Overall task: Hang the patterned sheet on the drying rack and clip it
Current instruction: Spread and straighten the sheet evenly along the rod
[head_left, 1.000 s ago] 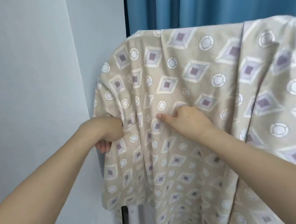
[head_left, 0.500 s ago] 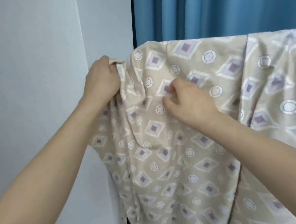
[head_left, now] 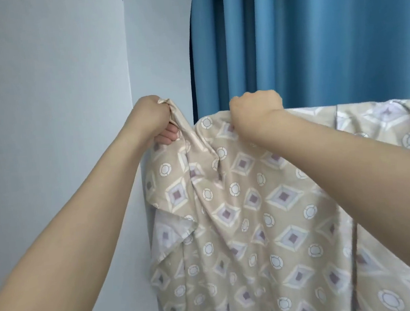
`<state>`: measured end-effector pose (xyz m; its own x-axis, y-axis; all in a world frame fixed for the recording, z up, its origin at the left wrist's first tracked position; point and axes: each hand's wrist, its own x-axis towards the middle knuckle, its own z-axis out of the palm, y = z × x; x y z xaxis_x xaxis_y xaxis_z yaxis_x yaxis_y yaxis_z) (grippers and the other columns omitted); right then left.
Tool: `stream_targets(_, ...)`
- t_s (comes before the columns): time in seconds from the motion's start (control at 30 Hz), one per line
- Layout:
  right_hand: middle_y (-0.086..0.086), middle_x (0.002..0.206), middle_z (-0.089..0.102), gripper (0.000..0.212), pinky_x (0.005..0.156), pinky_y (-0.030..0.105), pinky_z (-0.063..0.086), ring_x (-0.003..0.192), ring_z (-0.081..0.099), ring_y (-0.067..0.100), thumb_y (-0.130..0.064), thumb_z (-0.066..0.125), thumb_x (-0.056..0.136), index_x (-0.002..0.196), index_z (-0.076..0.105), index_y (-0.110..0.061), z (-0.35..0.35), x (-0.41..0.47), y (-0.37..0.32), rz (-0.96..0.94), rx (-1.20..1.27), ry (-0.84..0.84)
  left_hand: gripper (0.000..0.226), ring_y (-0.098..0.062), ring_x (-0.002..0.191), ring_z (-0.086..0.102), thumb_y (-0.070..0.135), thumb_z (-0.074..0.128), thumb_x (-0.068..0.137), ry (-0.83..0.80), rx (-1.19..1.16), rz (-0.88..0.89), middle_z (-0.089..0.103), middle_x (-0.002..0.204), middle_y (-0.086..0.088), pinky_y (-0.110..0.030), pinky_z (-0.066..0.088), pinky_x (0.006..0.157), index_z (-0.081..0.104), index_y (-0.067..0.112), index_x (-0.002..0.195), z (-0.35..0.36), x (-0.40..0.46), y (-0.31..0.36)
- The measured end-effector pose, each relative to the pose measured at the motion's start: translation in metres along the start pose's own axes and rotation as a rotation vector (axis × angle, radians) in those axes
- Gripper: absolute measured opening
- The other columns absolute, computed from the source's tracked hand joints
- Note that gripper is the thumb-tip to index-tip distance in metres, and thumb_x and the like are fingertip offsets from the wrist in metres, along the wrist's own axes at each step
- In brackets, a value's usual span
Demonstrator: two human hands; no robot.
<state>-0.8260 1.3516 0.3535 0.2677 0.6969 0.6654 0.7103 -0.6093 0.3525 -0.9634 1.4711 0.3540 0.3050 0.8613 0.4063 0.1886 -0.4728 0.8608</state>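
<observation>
The sheet hangs across the centre and lower right of the frame, its top edge draped over a support it hides. The fabric is beige, printed with lilac diamonds and white rings, and falls in soft folds. Your left hand grips a bunched corner, raised at centre left. Your right hand closes its curled fingers on the top edge. Behind stand a pleated blue curtain and a plain pale wall.

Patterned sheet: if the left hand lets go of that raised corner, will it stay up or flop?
Likely flops: the patterned sheet hangs in soft folds and bunches inside the left hand. It looks thin and light. The slight sheen suggests it could slide along the top edge that the right hand grips.
</observation>
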Motion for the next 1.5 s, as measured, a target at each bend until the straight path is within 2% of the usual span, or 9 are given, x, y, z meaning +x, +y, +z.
stream_targets(0.1, -0.001, 0.057, 0.056, 0.018, 0.056, 0.024, 0.039, 0.056, 0.055, 0.021, -0.003, 0.047, 0.084, 0.069, 0.048, -0.012, -0.011, 0.01, 0.009, 0.061, 0.233, -0.216, 0.02, -0.026, 0.049, 0.059, 0.011, 0.029, 0.096, 0.08, 0.015, 0.115, 0.059, 0.068, -0.016, -0.035, 0.054, 0.054, 0.046, 0.012, 0.087, -0.006, 0.015, 0.006)
stream_targets(0.2, 0.006, 0.045, 0.062, 0.031, 0.058, 0.03, 0.054, 0.043, 0.061, 0.02, -0.006, 0.043, 0.093, 0.065, 0.056, -0.002, -0.02, 0.029, 0.022, 0.311, 1.047, -0.438, 0.019, -0.023, 0.044, 0.049, 0.005, 0.032, 0.091, 0.133, 0.002, 0.14, 0.052, 0.06, -0.014, -0.025, 0.042, 0.045, 0.043, 0.013, 0.077, -0.009, 0.036, 0.012)
stream_targets(0.37, 0.013, 0.047, 0.059, 0.026, 0.048, 0.025, 0.052, 0.039, 0.055, 0.022, -0.009, 0.036, 0.092, 0.069, 0.049, -0.002, -0.018, 0.066, 0.044, 0.529, 1.62, -0.201, 0.026, -0.024, 0.053, 0.052, 0.004, 0.03, 0.086, 0.21, -0.208, 0.089, 0.053, 0.066, -0.012, -0.031, 0.05, 0.053, 0.048, 0.018, 0.101, -0.008, 0.077, 0.034)
stream_targets(0.6, 0.007, 0.093, 0.058, 0.02, 0.063, 0.031, 0.034, 0.079, 0.054, 0.027, -0.021, 0.034, 0.098, 0.092, 0.052, -0.012, -0.005, 0.102, 0.088, 0.317, 0.811, 0.446, 0.019, -0.026, 0.082, 0.051, 0.01, 0.029, 0.09, 0.486, 0.073, 0.795, 0.058, 0.092, -0.006, -0.031, 0.038, 0.069, 0.048, 0.012, 0.093, 0.022, 0.126, 0.092)
stream_targets(0.73, 0.013, 0.13, 0.056, 0.037, 0.084, 0.04, 0.047, 0.116, 0.055, 0.033, -0.02, 0.036, 0.099, 0.126, 0.056, -0.004, 0.02, 0.094, 0.078, 0.138, 0.107, -0.243, 0.018, -0.023, 0.084, 0.052, 0.008, 0.041, 0.095, 0.059, 0.388, 0.573, 0.062, 0.101, -0.013, -0.029, 0.038, 0.069, 0.059, 0.009, 0.098, 0.069, 0.164, 0.07)
stream_targets(0.87, 0.003, 0.099, 0.06, 0.019, 0.094, 0.035, 0.047, 0.09, 0.056, 0.024, -0.032, 0.054, 0.087, 0.09, 0.065, -0.016, 0.039, 0.084, 0.07, -0.041, 0.0, -0.802, 0.02, -0.025, 0.077, 0.07, 0.01, 0.053, 0.09, -0.68, 0.694, 0.022, 0.073, 0.094, -0.009, -0.036, 0.058, 0.072, 0.071, 0.008, 0.099, 0.087, 0.138, 0.025)
stream_targets(1.07, 0.003, 0.109, 0.068, 0.022, 0.064, 0.025, 0.053, 0.085, 0.068, 0.022, -0.034, 0.054, 0.095, 0.102, 0.069, -0.02, 0.017, 0.064, 0.059, -0.134, 0.299, -0.745, 0.032, -0.015, 0.064, 0.054, 0.036, 0.045, 0.098, -0.3, 0.083, 0.253, 0.062, 0.076, 0.003, -0.027, 0.042, 0.062, 0.062, 0.017, 0.078, 0.057, 0.061, -0.003)
stream_targets(1.27, 0.005, 0.128, 0.059, 0.063, 0.093, 0.038, 0.039, 0.116, 0.055, 0.029, -0.066, 0.029, 0.094, 0.115, 0.063, -0.017, -0.001, 0.046, 0.02, -0.135, 0.477, -0.338, 0.033, -0.002, 0.108, 0.056, 0.06, 0.036, 0.096, -0.152, 0.046, 0.469, 0.056, 0.12, 0.014, -0.029, 0.046, 0.091, 0.042, 0.035, 0.118, 0.04, -0.027, -0.081)
stream_targets(1.5, -0.001, 0.077, 0.043, 0.051, 0.06, 0.034, 0.031, 0.078, 0.048, 0.028, -0.062, 0.032, 0.095, 0.089, 0.047, -0.014, 0.0, 0.01, -0.017, -0.312, 0.157, 0.014, 0.036, -0.024, 0.077, 0.058, 0.052, 0.042, 0.095, -0.13, 0.863, 0.001, 0.062, 0.086, -0.001, -0.032, 0.044, 0.065, 0.045, 0.017, 0.088, 0.031, -0.061, -0.131)
